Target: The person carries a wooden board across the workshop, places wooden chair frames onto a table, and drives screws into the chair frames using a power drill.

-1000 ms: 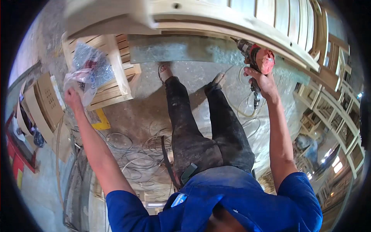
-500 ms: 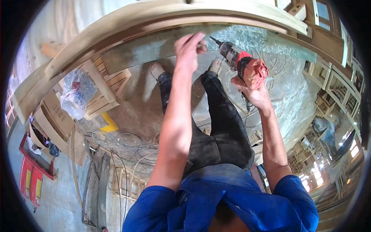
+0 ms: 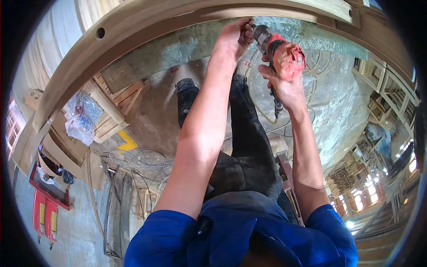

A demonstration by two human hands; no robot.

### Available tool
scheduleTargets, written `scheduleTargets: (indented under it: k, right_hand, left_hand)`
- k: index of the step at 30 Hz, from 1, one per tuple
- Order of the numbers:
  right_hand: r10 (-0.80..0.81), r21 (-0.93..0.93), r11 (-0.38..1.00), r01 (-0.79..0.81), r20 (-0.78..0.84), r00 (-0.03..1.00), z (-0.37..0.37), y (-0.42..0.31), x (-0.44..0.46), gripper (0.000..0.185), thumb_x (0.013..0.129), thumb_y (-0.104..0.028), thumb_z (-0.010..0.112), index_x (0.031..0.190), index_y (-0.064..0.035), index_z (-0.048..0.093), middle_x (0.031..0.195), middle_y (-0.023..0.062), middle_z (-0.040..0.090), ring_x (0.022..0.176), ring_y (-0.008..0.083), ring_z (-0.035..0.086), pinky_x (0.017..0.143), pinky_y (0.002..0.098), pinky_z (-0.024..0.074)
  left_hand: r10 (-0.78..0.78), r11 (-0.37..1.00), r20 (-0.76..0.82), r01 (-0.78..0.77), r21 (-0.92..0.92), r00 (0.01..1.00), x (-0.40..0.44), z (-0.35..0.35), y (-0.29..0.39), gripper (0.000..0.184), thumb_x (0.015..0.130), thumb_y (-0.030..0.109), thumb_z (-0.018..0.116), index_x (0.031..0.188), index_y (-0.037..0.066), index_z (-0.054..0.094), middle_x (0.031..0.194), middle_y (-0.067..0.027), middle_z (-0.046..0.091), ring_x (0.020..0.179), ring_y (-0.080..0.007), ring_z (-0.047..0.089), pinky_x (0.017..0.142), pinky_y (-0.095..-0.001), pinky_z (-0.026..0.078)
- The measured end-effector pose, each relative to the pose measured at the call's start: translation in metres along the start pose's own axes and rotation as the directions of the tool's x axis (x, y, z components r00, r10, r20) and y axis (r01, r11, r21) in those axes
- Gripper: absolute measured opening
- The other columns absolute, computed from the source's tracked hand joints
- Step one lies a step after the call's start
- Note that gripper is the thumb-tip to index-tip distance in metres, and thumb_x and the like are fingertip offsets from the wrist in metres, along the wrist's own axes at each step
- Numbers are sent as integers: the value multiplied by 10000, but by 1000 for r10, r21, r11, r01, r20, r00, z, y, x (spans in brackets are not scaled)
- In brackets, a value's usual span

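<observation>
My right hand [image 3: 287,86] grips a pistol-shaped power driver [image 3: 266,36] by its handle. Red wrapping, torn in places, covers the driver's back end, and a hose fitting hangs below the grip. The driver's nose points up and left at the underside of a curved wooden rail [image 3: 178,20]. Close to that nose is my left hand [image 3: 235,38], its fingers curled into a pinch at the rail's lower edge. Whatever sits between those fingertips is too small to make out. The bit is largely hidden beside them.
Hoses [image 3: 149,155] trail over the concrete floor. A slatted wooden piece [image 3: 106,120] and a plastic bag [image 3: 80,127] lie to the left, near a red cabinet [image 3: 45,216]. Wooden frames [image 3: 391,95] stand at the right. A greenish board [image 3: 178,53] runs beneath the rail.
My left hand has moved up and right to the rail, beside the driver's nose. The driver has moved up and slightly left. The view has shifted, exposing a hole in the rail.
</observation>
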State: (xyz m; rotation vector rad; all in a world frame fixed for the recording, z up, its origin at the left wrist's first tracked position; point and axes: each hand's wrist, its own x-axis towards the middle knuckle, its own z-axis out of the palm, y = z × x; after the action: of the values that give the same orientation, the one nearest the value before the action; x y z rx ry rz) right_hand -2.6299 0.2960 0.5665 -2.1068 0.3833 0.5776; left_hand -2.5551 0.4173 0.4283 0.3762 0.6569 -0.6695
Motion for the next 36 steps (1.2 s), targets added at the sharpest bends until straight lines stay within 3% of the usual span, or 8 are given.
scheduleTargets:
  k: [6,9,12,13,23,30,34,36]
  right_hand:
    - [122,131,985,-116,-38,992,9,-7,35,216,764,-90,702,952,-35,611,763,6,589,611,85,538,491,233,433]
    - [177,178,969,-172,-10,984,16,-8,46,220,765,-95,702,961,-45,616,776,10,598,641,88,551,491,242,436]
    - [265,266,928,-260,16,964,21,-13,55,221,764,-105,706,960,-51,620,784,12,604,634,97,556,491,251,438]
    - [268,260,929,-263,17,963,23,-18,58,221,764,-105,706,960,-51,620,784,12,604,634,97,556,491,251,438]
    - [526,450,726,-520,125,842,28,-31,97,109,894,-185,601,945,-92,579,730,60,599,566,147,564,436,273,441]
    - [215,623,727,-290,194,957,34,-26,106,145,861,-251,627,851,-108,604,627,36,586,496,132,527,425,272,401]
    - [317,468,777,-422,289,903,39,57,147,462,713,-350,743,1052,-79,585,826,62,626,673,175,588,525,285,460]
    - [-99,751,634,-186,317,943,39,81,143,290,749,-245,719,983,-122,600,854,97,615,682,180,591,537,333,475]
  left_hand:
    - [99,986,267,-58,-157,959,40,-16,2,245,968,233,476,1067,40,589,905,-33,638,738,-135,618,671,-265,546]
    - [123,988,-60,-128,-87,991,44,-8,5,303,932,319,548,1060,48,594,1013,-65,661,884,-170,657,770,-307,566]
    - [122,985,-21,-124,-116,992,51,-13,8,283,921,330,564,1037,76,607,970,-60,669,851,-170,661,758,-303,563]
    - [85,994,-168,-96,-54,982,50,-7,9,240,895,371,544,913,133,568,711,5,559,508,-112,473,446,-242,368]
    - [426,891,-453,-277,359,783,-86,-60,8,137,864,132,556,923,26,620,629,-18,560,497,-100,495,442,-226,367]
    - [762,507,-142,-448,736,631,-208,-3,56,544,807,136,639,1288,5,420,966,-73,540,856,-149,521,730,-279,451]
    - [781,531,-79,-593,606,619,-223,50,72,700,821,223,686,1361,41,279,1173,-100,429,1031,-173,459,814,-346,443]
    - [836,548,-218,-753,364,503,-216,79,81,697,820,244,691,1350,63,276,1183,-91,419,1061,-193,462,863,-390,438]
